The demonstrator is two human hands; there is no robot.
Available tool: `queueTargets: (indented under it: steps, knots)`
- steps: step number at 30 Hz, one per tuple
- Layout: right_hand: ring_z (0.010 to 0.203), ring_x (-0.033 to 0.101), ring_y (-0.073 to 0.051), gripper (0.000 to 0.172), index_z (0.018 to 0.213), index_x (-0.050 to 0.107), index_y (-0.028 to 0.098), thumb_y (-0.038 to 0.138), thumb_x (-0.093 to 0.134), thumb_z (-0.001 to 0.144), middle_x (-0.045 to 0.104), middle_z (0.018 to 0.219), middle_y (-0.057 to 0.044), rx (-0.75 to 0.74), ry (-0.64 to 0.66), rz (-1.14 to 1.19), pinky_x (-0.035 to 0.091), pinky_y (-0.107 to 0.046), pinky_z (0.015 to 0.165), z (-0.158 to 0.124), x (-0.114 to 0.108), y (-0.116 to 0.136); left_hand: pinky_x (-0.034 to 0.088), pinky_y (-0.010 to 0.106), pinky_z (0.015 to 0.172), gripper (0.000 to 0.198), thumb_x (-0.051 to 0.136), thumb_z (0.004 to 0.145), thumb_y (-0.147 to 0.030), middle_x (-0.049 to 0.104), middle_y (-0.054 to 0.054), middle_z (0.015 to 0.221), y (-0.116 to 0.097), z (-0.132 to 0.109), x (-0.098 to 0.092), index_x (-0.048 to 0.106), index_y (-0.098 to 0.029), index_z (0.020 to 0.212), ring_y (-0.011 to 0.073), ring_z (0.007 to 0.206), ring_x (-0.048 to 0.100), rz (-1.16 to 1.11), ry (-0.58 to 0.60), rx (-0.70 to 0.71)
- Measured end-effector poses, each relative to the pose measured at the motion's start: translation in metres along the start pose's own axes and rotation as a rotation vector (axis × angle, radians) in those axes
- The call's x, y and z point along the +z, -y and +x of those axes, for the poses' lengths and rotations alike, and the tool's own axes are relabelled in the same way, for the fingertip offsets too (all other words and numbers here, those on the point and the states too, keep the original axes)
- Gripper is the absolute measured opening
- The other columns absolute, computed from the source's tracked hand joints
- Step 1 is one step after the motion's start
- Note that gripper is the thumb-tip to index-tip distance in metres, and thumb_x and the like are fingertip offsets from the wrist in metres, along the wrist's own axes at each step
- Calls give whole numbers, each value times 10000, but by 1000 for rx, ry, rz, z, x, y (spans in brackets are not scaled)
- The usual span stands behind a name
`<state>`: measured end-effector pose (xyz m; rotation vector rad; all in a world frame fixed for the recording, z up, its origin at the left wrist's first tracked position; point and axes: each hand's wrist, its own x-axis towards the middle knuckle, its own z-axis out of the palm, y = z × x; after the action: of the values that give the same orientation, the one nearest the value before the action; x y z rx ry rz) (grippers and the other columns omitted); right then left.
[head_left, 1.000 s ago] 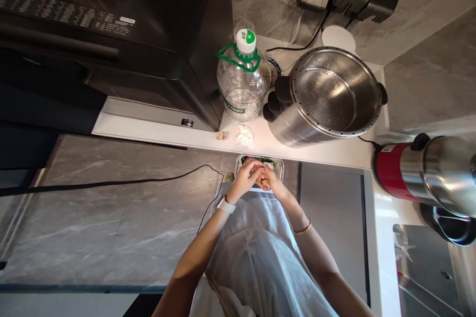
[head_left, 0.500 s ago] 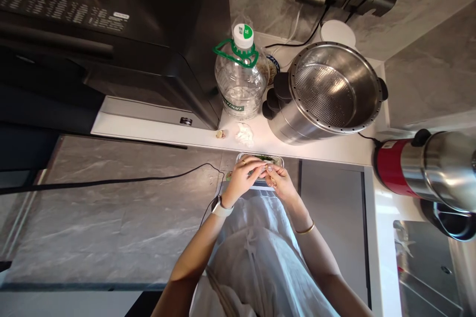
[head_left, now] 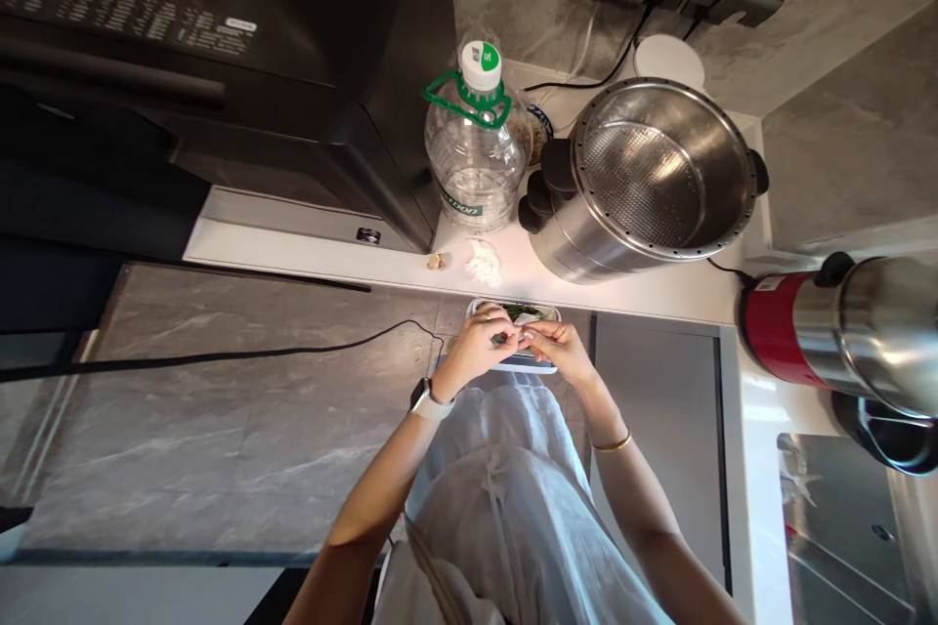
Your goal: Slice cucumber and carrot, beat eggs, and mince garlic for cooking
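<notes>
My left hand (head_left: 490,337) and my right hand (head_left: 561,347) meet in front of my body, above a white-rimmed container (head_left: 555,368) with green stalks (head_left: 522,311) in it. The fingertips of both pinch a small pale piece, which looks like a garlic clove (head_left: 523,332); the fingers mostly cover it. On the counter edge beyond lie a small piece of garlic bulb (head_left: 437,262) and a low heap of white bits (head_left: 485,264), which look like garlic skins.
A large clear water bottle (head_left: 476,156) with a green handle stands behind the white heap. To its right is a steel steamer pot (head_left: 645,186). A red and steel appliance (head_left: 784,327) is at the far right, a black oven (head_left: 293,98) at the left. A black cable (head_left: 220,359) crosses the left side.
My right hand has turned so its fingers point further left, and its wrist has shifted slightly right. My left forearm has moved a little left. The fingertips stay together over the container.
</notes>
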<state>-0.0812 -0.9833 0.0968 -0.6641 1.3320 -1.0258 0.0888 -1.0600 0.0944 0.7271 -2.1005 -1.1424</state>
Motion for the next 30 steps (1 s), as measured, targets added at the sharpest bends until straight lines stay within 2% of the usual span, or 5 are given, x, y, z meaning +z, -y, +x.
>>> queueTargets:
  steps: [6, 13, 21, 26, 30]
  knots:
    - [442, 455, -73, 337, 877, 767, 174, 470, 792, 717, 728, 676, -32, -20, -8, 35, 333, -214, 421, 0, 1, -2, 496, 321, 756, 123, 574, 829, -135, 627, 19, 771, -2, -5, 7, 604, -210, 737, 170, 811, 578, -27, -92, -19]
    - [430, 405, -52, 394, 856, 744, 172, 538, 771, 713, 715, 710, -37, 43, 30, 114, 219, -207, 395, 3, 7, -2, 507, 317, 764, 120, 582, 844, -122, 651, 16, 781, -9, -5, -2, 637, -214, 788, 168, 830, 597, 56, -155, -8]
    - [391, 316, -59, 391, 789, 742, 176, 559, 761, 714, 552, 458, 35, 60, 40, 179, 176, -226, 397, 3, 6, -5, 526, 352, 812, 92, 637, 893, -251, 718, 41, 873, -14, -5, -7, 725, -237, 918, 186, 891, 633, -11, -141, -25]
    - [394, 297, -59, 407, 795, 764, 175, 577, 731, 738, 564, 464, 25, 55, 79, 150, 188, -232, 400, 1, 2, -6, 522, 350, 793, 118, 628, 904, -288, 718, 42, 847, -9, -6, -5, 735, -239, 893, 185, 864, 646, -103, -128, -65]
    - [422, 362, -61, 386, 815, 761, 189, 554, 777, 690, 640, 569, 3, 50, 60, 192, 226, -220, 402, 1, 4, -5, 507, 349, 820, 100, 613, 909, -283, 707, 36, 869, -10, -9, -2, 695, -229, 888, 183, 872, 640, -150, -141, -113]
